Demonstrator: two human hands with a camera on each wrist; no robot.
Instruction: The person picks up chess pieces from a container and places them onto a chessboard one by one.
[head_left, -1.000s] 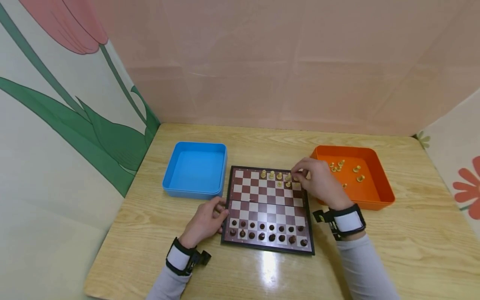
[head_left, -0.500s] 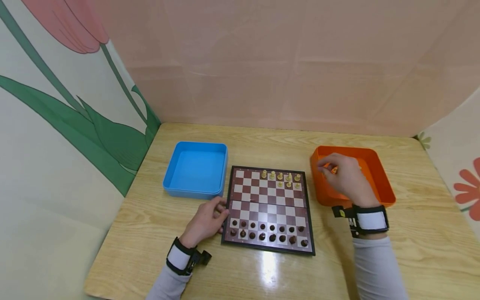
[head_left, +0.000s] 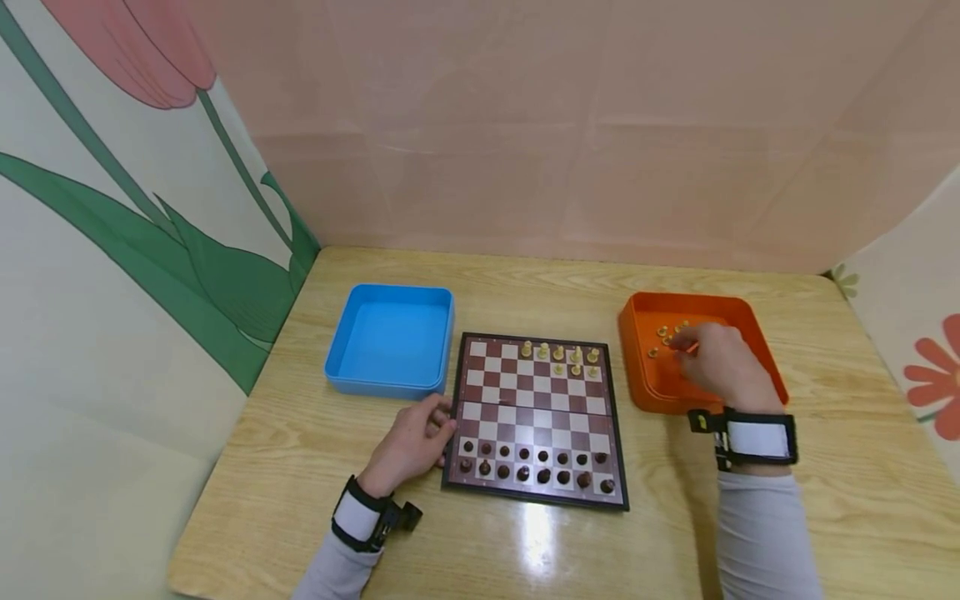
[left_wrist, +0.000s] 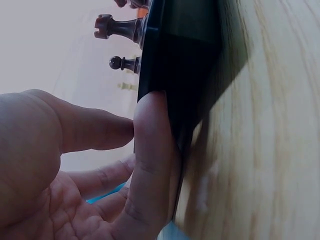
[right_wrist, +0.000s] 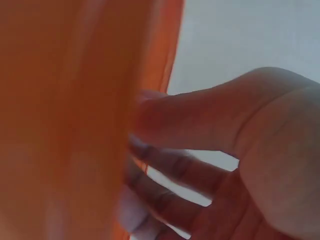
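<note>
Orange tray (head_left: 636, 367) at right of the chessboard (head_left: 536, 417) holds the loose pale pieces (head_left: 664, 335) toward its far-left corner; in the head view the right hand (head_left: 716, 362) reaches into it from the near side, back of hand up, so I cannot tell whether the fingers pinch a piece. Left hand (head_left: 411, 442) rests at the board's near-left edge. Judgement: the pick goes best one piece at a time, by its stem, with the board kept braced. Dark pieces (head_left: 534, 467) fill the two near rows; a few pale ones (head_left: 558, 354) stand in the far rows. Blue tray (head_left: 390, 379) sits left. Left wrist view adds what the head view hides: the thumb (left_wrist: 152, 165) pressed flat against the board's dark edge (left_wrist: 172, 65), other fingers loosely spread. Right wrist view shows the fingers (right_wrist: 190, 120) relaxed, slightly parted beside the blurred tray wall (right_wrist: 75, 120), no piece visible.
</note>
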